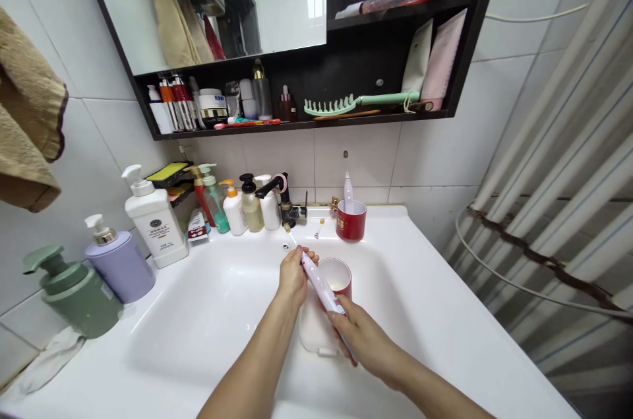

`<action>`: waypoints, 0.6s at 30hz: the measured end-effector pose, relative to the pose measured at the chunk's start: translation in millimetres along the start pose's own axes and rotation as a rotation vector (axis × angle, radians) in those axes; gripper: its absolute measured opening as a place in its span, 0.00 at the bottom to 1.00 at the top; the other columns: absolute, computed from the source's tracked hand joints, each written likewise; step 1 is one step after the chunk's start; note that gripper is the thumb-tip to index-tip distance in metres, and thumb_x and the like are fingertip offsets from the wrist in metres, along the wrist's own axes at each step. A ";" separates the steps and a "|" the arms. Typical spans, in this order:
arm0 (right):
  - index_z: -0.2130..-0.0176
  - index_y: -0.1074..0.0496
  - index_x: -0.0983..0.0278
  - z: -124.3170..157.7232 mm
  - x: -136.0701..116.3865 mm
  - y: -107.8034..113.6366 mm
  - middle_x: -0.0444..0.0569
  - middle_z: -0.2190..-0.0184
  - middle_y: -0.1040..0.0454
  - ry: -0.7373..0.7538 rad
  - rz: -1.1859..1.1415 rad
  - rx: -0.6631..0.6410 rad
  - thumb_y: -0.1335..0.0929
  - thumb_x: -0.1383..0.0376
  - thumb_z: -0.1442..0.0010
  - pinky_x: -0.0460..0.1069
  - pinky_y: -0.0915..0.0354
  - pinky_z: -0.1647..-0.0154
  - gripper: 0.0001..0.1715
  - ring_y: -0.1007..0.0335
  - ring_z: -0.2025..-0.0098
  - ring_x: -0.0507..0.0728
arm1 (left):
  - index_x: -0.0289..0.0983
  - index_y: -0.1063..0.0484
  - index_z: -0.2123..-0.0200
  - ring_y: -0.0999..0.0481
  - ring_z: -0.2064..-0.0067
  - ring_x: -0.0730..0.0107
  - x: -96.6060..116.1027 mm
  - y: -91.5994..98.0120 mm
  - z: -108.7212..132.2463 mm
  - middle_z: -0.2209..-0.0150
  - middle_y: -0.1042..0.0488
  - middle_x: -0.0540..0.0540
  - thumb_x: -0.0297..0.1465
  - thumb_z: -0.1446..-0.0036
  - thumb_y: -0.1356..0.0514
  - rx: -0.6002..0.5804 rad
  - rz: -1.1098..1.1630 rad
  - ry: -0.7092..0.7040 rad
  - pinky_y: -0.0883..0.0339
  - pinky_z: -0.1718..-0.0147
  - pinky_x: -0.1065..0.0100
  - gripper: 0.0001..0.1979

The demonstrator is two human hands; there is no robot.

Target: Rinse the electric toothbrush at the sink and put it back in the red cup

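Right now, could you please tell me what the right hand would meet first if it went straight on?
Probably the left hand, near its wrist, ahead of the right hand; one view leaves depth uncertain.

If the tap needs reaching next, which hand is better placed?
Probably the left hand: it is nearer the tap, just below it in the picture, at the narrow end of the pale handle. The right hand sits lower, wrapped around that handle.

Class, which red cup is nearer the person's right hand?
The cup in the basin, partly hidden by the pale device in the right hand; the other cup, on the back ledge, holds a slim item.
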State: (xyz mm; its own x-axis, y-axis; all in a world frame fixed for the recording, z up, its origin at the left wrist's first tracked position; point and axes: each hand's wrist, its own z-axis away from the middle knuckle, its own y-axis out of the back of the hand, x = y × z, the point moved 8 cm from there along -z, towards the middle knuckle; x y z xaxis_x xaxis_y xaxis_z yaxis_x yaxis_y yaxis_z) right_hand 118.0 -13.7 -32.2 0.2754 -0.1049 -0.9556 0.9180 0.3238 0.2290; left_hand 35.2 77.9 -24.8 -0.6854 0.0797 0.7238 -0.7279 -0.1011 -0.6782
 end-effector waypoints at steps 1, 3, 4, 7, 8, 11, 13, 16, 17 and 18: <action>0.71 0.47 0.63 -0.2 1.9 -3.0 0.39 0.80 0.45 -0.026 -0.023 -0.025 0.47 0.60 0.48 0.42 0.49 0.85 0.09 0.50 0.84 0.44 | 0.33 0.41 0.80 0.34 0.81 0.77 -1.8 1.1 -0.3 0.85 0.38 0.52 0.29 0.56 0.49 0.017 0.002 0.011 0.40 0.78 0.73 0.05; 0.70 0.46 0.63 -0.8 -0.2 -2.3 0.39 0.80 0.45 -0.002 0.021 0.006 0.47 0.61 0.49 0.42 0.49 0.84 0.09 0.50 0.84 0.45 | 0.33 0.41 0.80 0.34 0.81 0.77 -2.6 3.2 -0.4 0.85 0.38 0.52 0.28 0.55 0.49 0.052 0.008 0.013 0.41 0.79 0.73 0.05; 0.69 0.45 0.63 -0.9 -4.1 1.2 0.40 0.80 0.45 0.042 0.081 0.062 0.45 0.61 0.49 0.42 0.49 0.83 0.08 0.49 0.83 0.45 | 0.33 0.41 0.80 0.34 0.81 0.77 -1.5 3.8 -0.2 0.85 0.37 0.51 0.28 0.55 0.50 0.065 0.017 0.003 0.41 0.79 0.74 0.05; 0.66 0.45 0.63 -0.1 -12.6 4.3 0.40 0.81 0.45 0.107 0.142 0.132 0.44 0.62 0.50 0.43 0.49 0.81 0.09 0.49 0.81 0.46 | 0.33 0.41 0.80 0.34 0.81 0.77 2.9 4.2 0.8 0.85 0.37 0.51 0.27 0.54 0.50 0.083 0.039 -0.027 0.40 0.79 0.73 0.05; 0.67 0.45 0.63 -0.5 -10.7 0.3 0.40 0.81 0.45 0.069 0.086 0.085 0.45 0.62 0.50 0.43 0.49 0.82 0.09 0.49 0.82 0.46 | 0.34 0.41 0.80 0.35 0.82 0.77 3.7 4.4 1.3 0.86 0.38 0.52 0.27 0.54 0.50 0.089 0.040 -0.027 0.40 0.79 0.73 0.05; 0.68 0.47 0.63 0.5 -2.8 -15.0 0.39 0.80 0.47 -0.078 -0.111 -0.093 0.48 0.59 0.48 0.42 0.50 0.85 0.11 0.52 0.85 0.45 | 0.34 0.42 0.82 0.35 0.82 0.78 4.1 6.2 2.5 0.86 0.38 0.52 0.28 0.55 0.49 0.118 0.038 -0.011 0.40 0.81 0.74 0.07; 0.68 0.47 0.63 0.1 -4.5 -11.5 0.39 0.80 0.46 -0.054 -0.048 -0.056 0.48 0.60 0.49 0.42 0.50 0.85 0.10 0.52 0.85 0.45 | 0.34 0.41 0.82 0.35 0.82 0.78 4.0 6.7 2.5 0.85 0.38 0.52 0.28 0.55 0.49 0.125 0.048 -0.009 0.40 0.80 0.74 0.06; 0.67 0.44 0.63 0.4 -12.8 5.6 0.40 0.82 0.45 0.064 0.251 0.149 0.44 0.62 0.50 0.43 0.51 0.81 0.09 0.50 0.82 0.47 | 0.34 0.41 0.80 0.35 0.82 0.77 4.1 6.5 1.3 0.85 0.38 0.52 0.28 0.55 0.50 0.117 0.074 -0.025 0.39 0.79 0.72 0.05; 0.66 0.44 0.63 1.0 -14.6 8.2 0.40 0.82 0.45 0.086 0.301 0.186 0.43 0.63 0.51 0.43 0.51 0.81 0.09 0.50 0.81 0.47 | 0.34 0.41 0.80 0.35 0.83 0.77 4.2 6.6 1.0 0.85 0.38 0.52 0.27 0.55 0.50 0.117 0.080 -0.029 0.39 0.79 0.71 0.05; 0.66 0.44 0.63 1.0 -13.9 7.6 0.40 0.82 0.44 0.081 0.296 0.176 0.44 0.63 0.51 0.44 0.51 0.81 0.09 0.50 0.81 0.47 | 0.34 0.41 0.80 0.35 0.83 0.77 4.1 6.8 0.8 0.86 0.38 0.52 0.27 0.54 0.50 0.118 0.086 -0.030 0.39 0.79 0.71 0.05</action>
State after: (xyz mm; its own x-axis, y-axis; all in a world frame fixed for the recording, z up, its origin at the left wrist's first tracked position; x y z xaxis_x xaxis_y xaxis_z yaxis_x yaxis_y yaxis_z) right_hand 121.4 -10.8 -17.0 0.5200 0.0466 -0.8529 0.8388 0.1610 0.5201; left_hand 27.5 76.8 -26.4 -0.7429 0.0361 0.6684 -0.6581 -0.2218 -0.7195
